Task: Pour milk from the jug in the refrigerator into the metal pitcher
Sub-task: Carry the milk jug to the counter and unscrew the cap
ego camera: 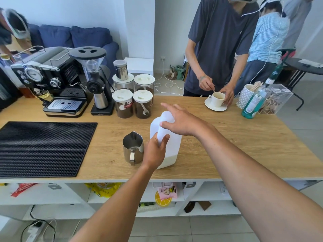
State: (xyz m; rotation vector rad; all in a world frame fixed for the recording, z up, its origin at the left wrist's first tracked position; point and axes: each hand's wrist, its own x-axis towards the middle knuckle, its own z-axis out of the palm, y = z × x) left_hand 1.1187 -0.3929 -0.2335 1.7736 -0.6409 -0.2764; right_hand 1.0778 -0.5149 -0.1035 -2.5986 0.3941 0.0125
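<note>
left hand (154, 151) grips jug (172, 147) handle | right hand (181, 119) clasps jug top | pitcher (133, 145) just beside, upright

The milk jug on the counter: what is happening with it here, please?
A person stands at the wooden counter with the milk jug upright on it. The left hand holds the jug's side, and the right hand covers its top, so the cap is hidden. Only a little milk lies at the bottom of the jug. The metal pitcher stands just left of it and seems to hold no milk yet. Across the counter, another person stirs a white cup.
</note>
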